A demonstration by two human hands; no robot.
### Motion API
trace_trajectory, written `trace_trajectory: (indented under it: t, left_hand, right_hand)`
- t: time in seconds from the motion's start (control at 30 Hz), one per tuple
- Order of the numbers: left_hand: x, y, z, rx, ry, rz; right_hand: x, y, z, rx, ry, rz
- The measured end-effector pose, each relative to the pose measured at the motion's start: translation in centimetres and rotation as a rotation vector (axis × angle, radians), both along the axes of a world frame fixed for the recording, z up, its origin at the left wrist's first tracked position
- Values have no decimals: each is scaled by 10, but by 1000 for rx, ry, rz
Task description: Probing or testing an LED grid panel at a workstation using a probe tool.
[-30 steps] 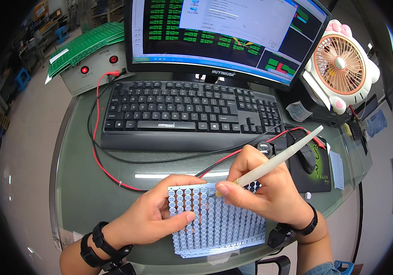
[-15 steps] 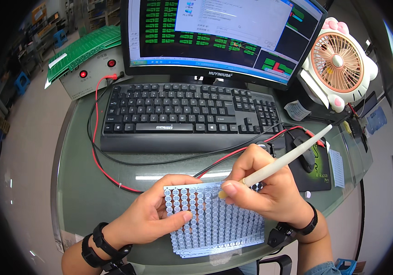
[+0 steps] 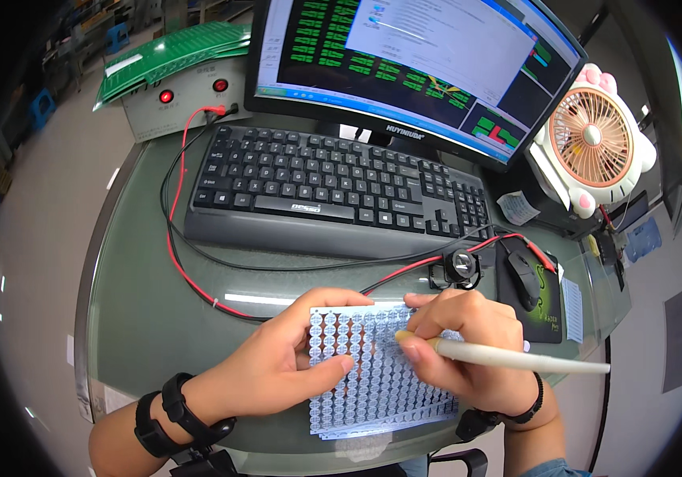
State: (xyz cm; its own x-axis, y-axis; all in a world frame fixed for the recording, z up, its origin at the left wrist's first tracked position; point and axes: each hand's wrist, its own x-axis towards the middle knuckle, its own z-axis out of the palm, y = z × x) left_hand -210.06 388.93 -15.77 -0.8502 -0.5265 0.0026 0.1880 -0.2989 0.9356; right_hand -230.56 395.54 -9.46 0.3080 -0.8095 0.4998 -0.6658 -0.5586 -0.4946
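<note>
My left hand (image 3: 273, 358) grips the left edge of a thin stack of silvery-white circuit board panels (image 3: 388, 397) covered in rows of small round boards. Its thumb presses on the top panel while the other fingers are behind the edge. In my right hand (image 3: 472, 318) is a pale, tapered pen-like tool (image 3: 532, 358), pinched near its yellowish end. That end points at the upper middle of the top panel; whether it touches cannot be made out. The thin tail of the tool sticks out to the right.
Beyond the panels lie a black keyboard (image 3: 309, 176) and a monitor (image 3: 321, 99). Red and black cables (image 3: 184, 274) loop across the glass-topped desk (image 3: 138, 318). A round black device (image 3: 461, 265), mouse (image 3: 522, 280) and fan (image 3: 593, 135) are to the right; green boards (image 3: 174, 52) rest on a box (image 3: 190, 103) at far left.
The pen-like tool has swung down: its tail pointed up and right before and now points right, slightly downward. My right hand has turned with it. The whole view has shifted and tilted.
</note>
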Motion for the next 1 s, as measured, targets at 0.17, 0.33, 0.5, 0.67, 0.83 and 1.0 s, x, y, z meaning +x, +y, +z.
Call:
trace_trajectory:
  t: [0.17, 0.33, 0.5, 0.67, 0.83, 1.0]
  left_hand:
    - [-3, 1, 1, 47, 24, 0]
    - [-1, 1, -1, 8, 3, -7]
    - [-1, 2, 0, 0, 18, -7]
    - [-1, 2, -1, -4, 19, -3]
    - [-2, 2, -1, -1, 11, -4]
    - [-2, 2, -4, 19, 9, 2]
  right_hand:
    - [1, 2, -2, 60, 73, -61]
    - [5, 1, -2, 49, 116, -68]
    - [7, 1, -3, 10, 150, -76]
    - [8, 2, -2, 33, 150, -82]
    - [8, 0, -4, -19, 181, -68]
    - [10, 1, -2, -22, 233, -73]
